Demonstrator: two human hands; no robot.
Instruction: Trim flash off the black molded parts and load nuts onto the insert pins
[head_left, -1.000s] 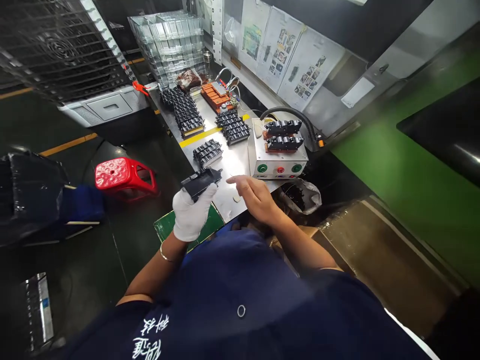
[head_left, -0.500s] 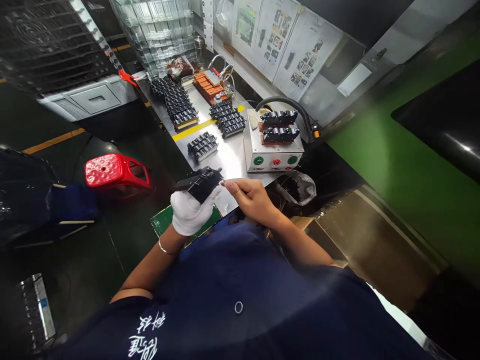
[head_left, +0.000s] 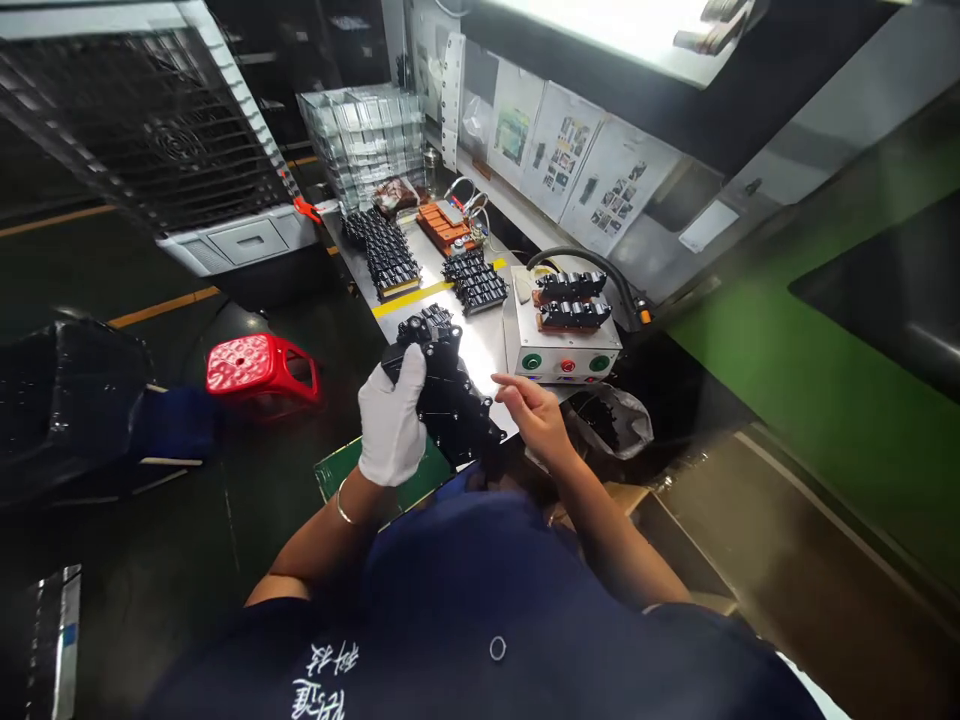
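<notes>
My left hand (head_left: 393, 418), in a white glove, grips the upper left end of a black molded part (head_left: 456, 402), thumb on top. The broad face of the part is turned up toward the camera. Bare, my right hand (head_left: 534, 412) hovers just right of the part, index finger stretched out and the other fingers curled. Whether anything small sits between its thumb and finger is too small to tell. Rows of black parts (head_left: 475, 282) lie on the metal table beyond my hands.
A white control box (head_left: 551, 352) with green and red buttons carries two black parts (head_left: 574, 316). Behind stand an orange fixture (head_left: 444, 226) and stacked clear trays (head_left: 367, 135). A red stool (head_left: 259, 365) is at the left, a bag (head_left: 626, 425) at the right.
The black part has turned from edge-on to its broad face. My right hand has opened its index finger outward. The camera view has shifted, showing more of the cabinet above.
</notes>
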